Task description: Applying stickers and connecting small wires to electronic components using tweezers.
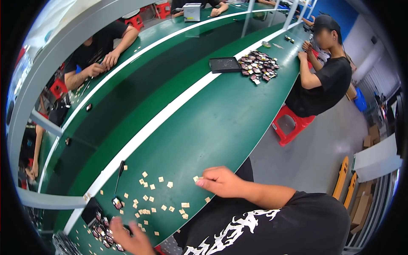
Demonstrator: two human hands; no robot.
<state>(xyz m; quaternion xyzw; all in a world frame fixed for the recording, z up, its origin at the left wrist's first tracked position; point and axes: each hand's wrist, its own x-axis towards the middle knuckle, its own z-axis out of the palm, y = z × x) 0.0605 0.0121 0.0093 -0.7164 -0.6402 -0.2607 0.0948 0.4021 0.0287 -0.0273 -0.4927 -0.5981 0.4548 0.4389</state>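
My right hand rests on the green table near its front edge, fingers pinched on a small tan square piece. Several more tan square pieces lie scattered on the green surface to its left. My left hand is low at the bottom edge, blurred, reaching over a heap of small dark and pink parts; whether it holds one I cannot tell. One dark part lies apart beside a thin black tool.
A white stripe runs along the table beside a darker conveyor belt. Further along sit a black tray and a heap of dark parts in front of a seated person on a red stool. Another person works across the belt.
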